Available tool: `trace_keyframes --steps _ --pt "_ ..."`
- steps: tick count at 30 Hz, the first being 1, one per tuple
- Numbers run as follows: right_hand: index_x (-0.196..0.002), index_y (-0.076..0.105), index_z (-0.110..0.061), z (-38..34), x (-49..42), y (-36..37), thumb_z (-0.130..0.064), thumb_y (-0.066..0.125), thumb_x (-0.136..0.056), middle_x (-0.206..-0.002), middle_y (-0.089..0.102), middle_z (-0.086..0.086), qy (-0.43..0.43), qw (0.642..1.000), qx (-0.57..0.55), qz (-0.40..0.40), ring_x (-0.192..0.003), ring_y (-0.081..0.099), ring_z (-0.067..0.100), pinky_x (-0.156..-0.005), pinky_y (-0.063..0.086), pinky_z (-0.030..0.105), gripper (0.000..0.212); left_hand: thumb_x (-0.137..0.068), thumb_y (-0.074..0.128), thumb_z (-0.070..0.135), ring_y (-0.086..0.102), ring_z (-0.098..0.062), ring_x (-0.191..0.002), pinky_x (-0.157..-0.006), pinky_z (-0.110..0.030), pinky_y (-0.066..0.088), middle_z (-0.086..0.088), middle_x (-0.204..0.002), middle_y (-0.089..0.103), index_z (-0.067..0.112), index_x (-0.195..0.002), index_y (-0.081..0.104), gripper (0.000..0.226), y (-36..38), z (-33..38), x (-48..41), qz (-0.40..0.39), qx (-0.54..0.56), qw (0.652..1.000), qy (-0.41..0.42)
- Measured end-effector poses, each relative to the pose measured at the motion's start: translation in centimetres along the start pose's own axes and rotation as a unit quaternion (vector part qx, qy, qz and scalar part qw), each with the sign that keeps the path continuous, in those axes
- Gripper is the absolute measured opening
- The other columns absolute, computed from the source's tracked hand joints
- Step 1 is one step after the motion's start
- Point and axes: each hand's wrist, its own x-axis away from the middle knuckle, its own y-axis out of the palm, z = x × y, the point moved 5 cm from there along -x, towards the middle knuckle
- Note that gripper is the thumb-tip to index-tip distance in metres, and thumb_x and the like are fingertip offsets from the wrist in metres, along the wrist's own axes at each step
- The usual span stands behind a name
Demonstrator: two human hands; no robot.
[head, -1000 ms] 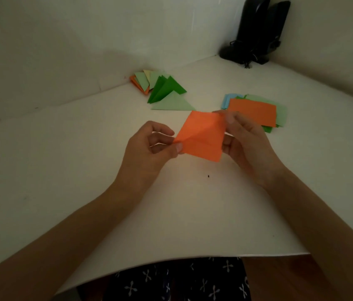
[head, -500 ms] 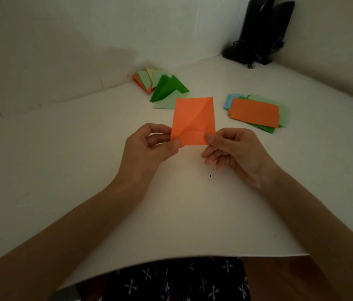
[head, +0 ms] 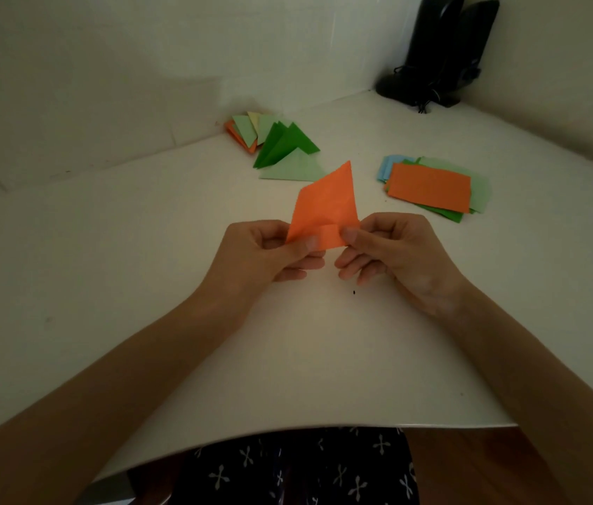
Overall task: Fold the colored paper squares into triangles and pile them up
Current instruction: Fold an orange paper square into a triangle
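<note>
An orange paper square [head: 326,205] is pinched at its lower edge by the left hand [head: 269,249] and right hand [head: 393,249] above the white table [head: 142,249], between folded triangles [head: 280,147] and unfolded squares [head: 433,187].

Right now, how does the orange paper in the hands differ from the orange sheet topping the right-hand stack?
The held paper is lifted, pinched by the left hand and right hand; the stack sheet lies flat, untouched. The held paper's near edge is folded up; the stack sheet shows no fold. Both are orange.
</note>
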Motion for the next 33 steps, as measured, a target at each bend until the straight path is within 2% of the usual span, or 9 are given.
trace_keyframes --steps 8,14,20,26,33 --pt "-0.080 0.062 -0.002 0.1 0.2 0.7 -0.024 0.066 -0.073 -0.067 0.069 0.012 0.034 0.999 -0.011 -0.035 -0.051 0.064 0.018 -0.044 0.049 0.023 0.024 -0.085 0.063 0.007 0.071 -0.011 -0.070 -0.061 -0.016 0.053 -0.001 -0.070 0.073 0.012 -0.087 0.066 0.006 0.2 0.0 0.1 -0.012 0.004 1.000 0.004" --pt "-0.072 0.057 -0.002 0.3 0.1 0.5 -0.015 0.063 -0.084 -0.058 0.066 0.011 0.043 0.999 0.006 -0.028 -0.042 0.060 0.017 -0.038 0.043 0.020 0.019 -0.086 0.061 0.006 0.071 -0.013 -0.074 -0.063 -0.016 0.054 -0.003 -0.075 0.073 0.010 -0.091 0.066 0.009 0.3 -0.2 0.1 -0.033 0.014 0.999 -0.013" --pt "-0.072 0.058 -0.003 0.3 0.0 0.4 -0.027 0.065 -0.074 -0.055 0.065 0.010 0.049 0.998 0.001 -0.036 -0.040 0.058 0.016 -0.036 0.041 0.019 0.025 -0.085 0.060 0.003 0.071 -0.011 -0.076 -0.063 -0.015 0.053 -0.002 -0.076 0.073 0.010 -0.092 0.065 0.012 0.5 -0.1 0.2 -0.051 0.036 0.998 -0.027" --pt "-0.071 0.058 -0.002 0.6 -0.1 0.2 -0.027 0.064 -0.074 -0.055 0.065 0.010 0.038 0.999 -0.025 -0.024 -0.039 0.058 0.016 -0.036 0.041 0.018 0.025 -0.084 0.064 0.014 0.071 -0.013 -0.068 -0.056 -0.016 0.052 -0.004 -0.075 0.073 0.006 -0.088 0.068 0.010 -0.1 0.1 0.1 -0.027 -0.049 0.998 -0.026" --pt "-0.077 0.061 0.000 0.5 0.0 0.1 -0.026 0.057 -0.081 -0.064 0.068 0.014 0.027 0.996 -0.043 -0.071 -0.046 0.062 0.019 -0.040 0.045 0.020 0.026 -0.091 0.054 0.014 0.067 -0.011 -0.060 -0.054 -0.017 0.051 -0.003 -0.068 0.072 0.005 -0.079 0.065 0.018 -0.6 0.7 -0.1 -0.072 -0.061 0.995 -0.019"
